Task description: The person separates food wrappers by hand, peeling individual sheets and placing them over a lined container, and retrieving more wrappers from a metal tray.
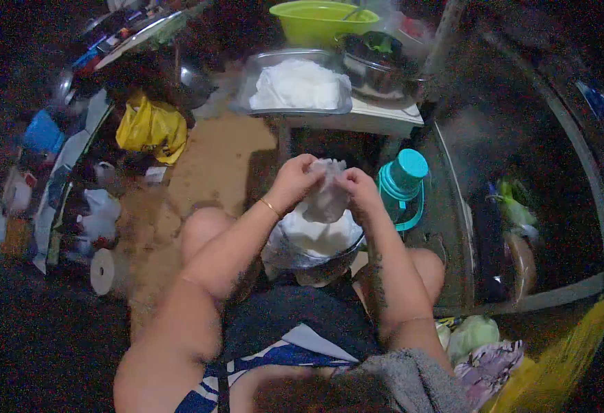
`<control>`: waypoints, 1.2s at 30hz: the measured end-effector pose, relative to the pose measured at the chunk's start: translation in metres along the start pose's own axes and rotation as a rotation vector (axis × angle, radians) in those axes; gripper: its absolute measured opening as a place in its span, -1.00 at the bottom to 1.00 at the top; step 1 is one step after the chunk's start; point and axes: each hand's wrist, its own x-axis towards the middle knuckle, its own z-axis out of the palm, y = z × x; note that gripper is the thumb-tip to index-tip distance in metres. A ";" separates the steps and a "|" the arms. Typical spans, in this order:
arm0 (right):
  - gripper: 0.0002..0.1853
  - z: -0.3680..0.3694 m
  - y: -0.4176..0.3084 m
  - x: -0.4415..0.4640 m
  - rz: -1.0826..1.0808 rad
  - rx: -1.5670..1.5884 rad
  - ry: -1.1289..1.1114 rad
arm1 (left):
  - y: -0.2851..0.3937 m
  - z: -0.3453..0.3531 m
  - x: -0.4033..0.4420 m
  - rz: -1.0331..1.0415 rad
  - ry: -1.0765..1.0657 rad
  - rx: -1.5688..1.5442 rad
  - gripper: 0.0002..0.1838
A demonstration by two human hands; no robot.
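My left hand (292, 182) and my right hand (361, 190) pinch the gathered top of a small translucent plastic bag (327, 201) between them. The bag hangs down with its lower part bulging; what is in it, if anything, I cannot make out. Right beneath it, between my knees, is a round silvery bowl (279, 256) holding a soft white mass (319, 237). Whether the bag touches that white mass is unclear. Both hands are closed at the fingertips, with the knuckles turned up.
Ahead, a metal tray (245, 96) of white material (298, 84) sits on a low white table (384, 115), beside a dark pot (378, 72). A green basin (302, 24) stands behind. Turquoise containers (407, 172) are at right, a yellow bag (152, 127) at left, a white roll (102, 272) lower left.
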 end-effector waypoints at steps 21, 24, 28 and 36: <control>-0.74 0.016 -0.027 -0.034 -0.306 -0.108 -0.024 | 0.050 0.004 -0.039 0.286 0.179 0.097 -0.77; -0.90 0.008 -0.002 -0.012 -0.615 -0.235 0.071 | 0.055 0.021 -0.042 0.140 0.135 0.157 -0.72; -0.92 0.002 0.010 -0.004 -0.553 -0.230 0.384 | 0.023 0.031 0.002 0.094 0.256 0.219 -0.70; -0.91 -0.017 0.019 0.005 -0.510 -0.039 0.380 | -0.007 0.035 0.034 0.062 0.372 0.085 -0.72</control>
